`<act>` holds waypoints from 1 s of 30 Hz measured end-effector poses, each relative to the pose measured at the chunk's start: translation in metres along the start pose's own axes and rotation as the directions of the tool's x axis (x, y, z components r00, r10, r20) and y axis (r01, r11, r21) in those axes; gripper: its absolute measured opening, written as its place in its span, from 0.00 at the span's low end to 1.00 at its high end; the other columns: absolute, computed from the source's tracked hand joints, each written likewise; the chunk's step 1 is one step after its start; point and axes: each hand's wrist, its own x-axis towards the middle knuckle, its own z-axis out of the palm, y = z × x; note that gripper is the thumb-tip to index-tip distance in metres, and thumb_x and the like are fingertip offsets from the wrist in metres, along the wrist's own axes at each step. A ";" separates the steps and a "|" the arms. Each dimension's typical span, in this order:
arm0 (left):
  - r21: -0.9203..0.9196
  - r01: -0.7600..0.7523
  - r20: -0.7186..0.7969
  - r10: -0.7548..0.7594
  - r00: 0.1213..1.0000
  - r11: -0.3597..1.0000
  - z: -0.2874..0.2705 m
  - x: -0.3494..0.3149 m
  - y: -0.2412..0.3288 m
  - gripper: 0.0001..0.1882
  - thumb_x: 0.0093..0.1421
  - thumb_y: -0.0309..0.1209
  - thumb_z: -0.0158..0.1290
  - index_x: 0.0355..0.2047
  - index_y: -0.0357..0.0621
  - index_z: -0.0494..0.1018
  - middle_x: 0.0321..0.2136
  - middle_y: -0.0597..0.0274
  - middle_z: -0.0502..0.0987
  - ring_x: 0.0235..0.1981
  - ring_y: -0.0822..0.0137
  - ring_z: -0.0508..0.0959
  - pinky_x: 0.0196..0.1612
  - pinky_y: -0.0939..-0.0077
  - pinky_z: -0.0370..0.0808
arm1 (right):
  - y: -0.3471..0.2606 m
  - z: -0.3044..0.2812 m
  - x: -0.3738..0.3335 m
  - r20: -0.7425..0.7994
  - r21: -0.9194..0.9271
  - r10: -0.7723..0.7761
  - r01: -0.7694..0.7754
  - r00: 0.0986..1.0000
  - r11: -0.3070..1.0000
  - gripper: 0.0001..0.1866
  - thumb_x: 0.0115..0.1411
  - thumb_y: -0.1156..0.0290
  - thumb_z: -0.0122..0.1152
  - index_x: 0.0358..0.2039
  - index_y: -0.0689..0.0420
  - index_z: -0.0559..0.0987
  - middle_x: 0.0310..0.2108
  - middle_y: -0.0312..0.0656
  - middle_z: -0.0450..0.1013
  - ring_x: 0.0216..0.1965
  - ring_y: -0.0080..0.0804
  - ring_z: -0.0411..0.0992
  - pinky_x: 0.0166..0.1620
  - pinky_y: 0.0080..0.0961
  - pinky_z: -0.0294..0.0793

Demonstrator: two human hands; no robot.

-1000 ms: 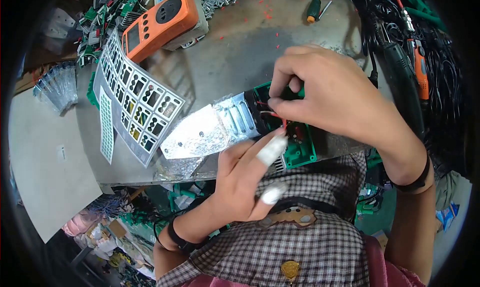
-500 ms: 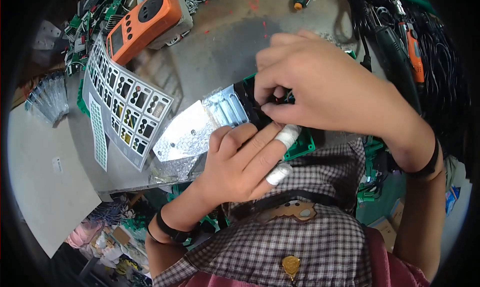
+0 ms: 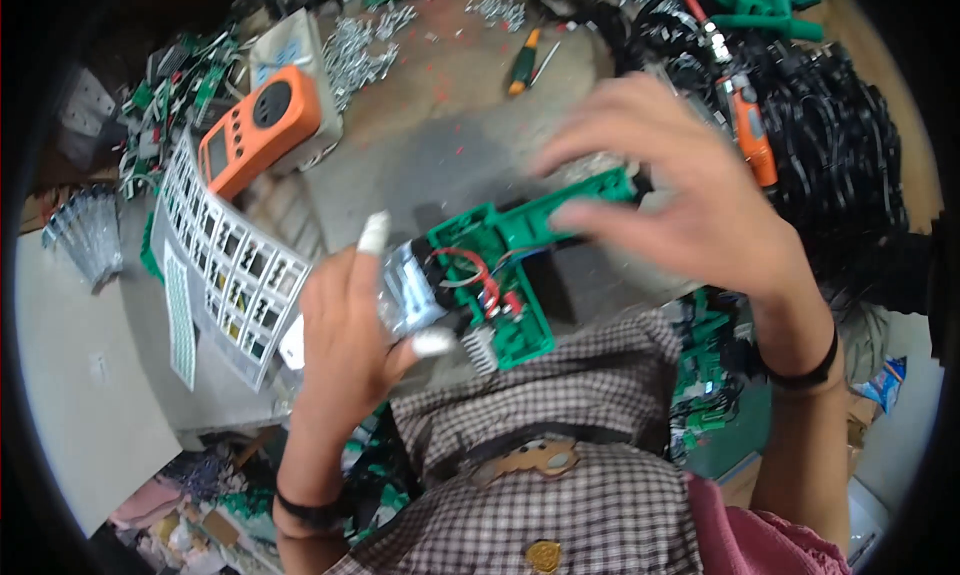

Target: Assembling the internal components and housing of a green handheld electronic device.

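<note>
An opened electric tool lies in front of me, its green plastic housing [image 3: 525,315] showing red and pale wires inside. A straight green handle [image 3: 600,190] runs off to the right. At its left end is a shiny metal section [image 3: 410,290], seemingly under clear film. My left hand [image 3: 345,315] spans this metal end, index finger above and thumb below, both with white wraps on their tips; its palm hides the rest of the plate. Over the handle, my right hand [image 3: 670,185] is blurred, fingers and thumb spread, nothing seen in it. A grey comb-shaped piece [image 3: 480,350] sits at the housing's near edge.
Left of the tool stand a curved sticker sheet [image 3: 235,265] and an orange meter [image 3: 262,130]. Screws [image 3: 365,60] lie farther back. A green-and-yellow screwdriver [image 3: 523,63] rests at the back; an orange-handled tool [image 3: 750,135] and black cables [image 3: 830,165] lie right.
My right hand has come up off the housing and its fingers have spread. The left hand has shifted left onto the metal end. Wires and green handle now show; the whole view has shifted.
</note>
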 end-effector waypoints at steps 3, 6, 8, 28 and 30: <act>-0.359 -0.139 -0.152 0.089 0.984 0.923 -0.020 0.007 0.008 0.56 0.46 0.62 0.64 0.65 0.35 0.61 0.54 0.44 0.68 0.55 0.47 0.67 0.60 0.54 0.59 | 0.018 -0.045 -0.059 -0.024 -0.320 0.158 -0.158 0.987 0.934 0.28 0.53 0.77 0.65 0.57 0.53 0.77 0.55 0.44 0.74 0.54 0.45 0.70 0.58 0.38 0.65; -0.312 -0.286 -0.084 0.273 0.958 0.906 -0.038 0.048 0.034 0.47 0.47 0.54 0.67 0.62 0.39 0.67 0.53 0.51 0.72 0.54 0.48 0.68 0.59 0.56 0.60 | 0.022 -0.028 -0.061 -0.008 -0.331 0.148 -0.142 0.989 0.933 0.24 0.51 0.77 0.66 0.51 0.52 0.80 0.52 0.36 0.76 0.44 0.42 0.69 0.53 0.36 0.70; -0.292 -0.307 0.002 0.322 0.947 0.906 -0.036 0.067 0.060 0.33 0.52 0.39 0.66 0.58 0.42 0.73 0.43 0.58 0.78 0.45 0.55 0.72 0.54 0.60 0.64 | 0.040 -0.027 -0.060 0.030 -0.288 0.124 -0.110 0.992 0.951 0.23 0.50 0.75 0.68 0.49 0.52 0.81 0.50 0.35 0.77 0.44 0.40 0.69 0.53 0.35 0.70; -0.307 -0.354 -0.120 0.333 0.935 0.884 -0.005 0.070 0.052 0.24 0.44 0.19 0.56 0.45 0.46 0.80 0.30 0.67 0.77 0.33 0.60 0.69 0.39 0.65 0.58 | 0.036 -0.038 -0.051 0.088 -0.337 0.053 -0.021 0.995 0.941 0.07 0.53 0.63 0.69 0.33 0.47 0.84 0.27 0.28 0.73 0.40 0.32 0.67 0.47 0.35 0.61; -0.237 -0.331 -0.088 0.319 0.944 0.913 -0.006 0.069 0.055 0.20 0.45 0.22 0.55 0.41 0.48 0.81 0.31 0.65 0.74 0.36 0.59 0.69 0.40 0.64 0.58 | 0.027 -0.036 -0.051 0.092 -0.320 0.111 -0.076 0.990 0.944 0.14 0.54 0.65 0.68 0.42 0.52 0.82 0.32 0.34 0.74 0.43 0.36 0.68 0.50 0.37 0.62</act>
